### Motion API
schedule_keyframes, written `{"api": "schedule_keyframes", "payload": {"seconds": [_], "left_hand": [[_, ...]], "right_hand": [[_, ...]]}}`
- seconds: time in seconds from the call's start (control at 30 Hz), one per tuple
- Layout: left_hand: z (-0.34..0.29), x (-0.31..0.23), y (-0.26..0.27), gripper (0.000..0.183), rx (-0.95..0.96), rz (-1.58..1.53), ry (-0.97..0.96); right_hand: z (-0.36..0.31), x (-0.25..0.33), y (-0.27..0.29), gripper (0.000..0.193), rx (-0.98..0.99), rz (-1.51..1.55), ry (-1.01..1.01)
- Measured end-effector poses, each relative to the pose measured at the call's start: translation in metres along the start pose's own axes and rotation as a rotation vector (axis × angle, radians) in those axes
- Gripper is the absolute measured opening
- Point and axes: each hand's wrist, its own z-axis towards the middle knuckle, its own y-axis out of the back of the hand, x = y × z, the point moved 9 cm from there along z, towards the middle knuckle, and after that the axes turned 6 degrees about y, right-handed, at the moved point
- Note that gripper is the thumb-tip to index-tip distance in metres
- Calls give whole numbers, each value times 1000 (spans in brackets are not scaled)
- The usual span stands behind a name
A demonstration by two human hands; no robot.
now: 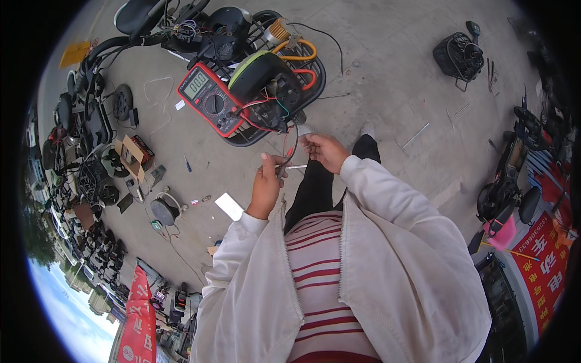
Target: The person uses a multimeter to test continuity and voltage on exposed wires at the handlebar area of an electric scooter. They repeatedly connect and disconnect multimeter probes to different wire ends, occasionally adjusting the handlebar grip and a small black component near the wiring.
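Note:
My left hand is closed, with a thin pale rod sticking out of its fingers to the right. A black wire curves down from the vehicle to the same fingers. Close by on the right, my right hand has its fingers pinched together; whatever lies in them is too small to make out. A red probe or wire end hangs between the hands. Just beyond, a red multimeter with a lit display rests on the rack of a partly dismantled electric scooter, beside exposed red, green and white wires.
An open cardboard box, a screwdriver and a white card-like piece lie on the ground at left. A black wire basket and a metal rod lie at right. Parked scooters line the left side.

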Motion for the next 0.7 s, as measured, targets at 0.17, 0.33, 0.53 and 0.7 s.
{"api": "schedule_keyframes", "payload": {"seconds": [0.17,0.33,0.53,0.7], "left_hand": [[-12,-21,2,66,1,50,-200],[-20,-30,1,67,66,17,-123],[-15,-21,15,72,2,-165,-8],[-13,-24,22,70,-21,-185,33]], "right_hand": [[100,-38,89,21,-433,-206,28],[188,-64,83,33,-282,-1036,501],[223,-88,96,33,-371,-549,99],[218,-73,101,23,28,-1292,473]]}}
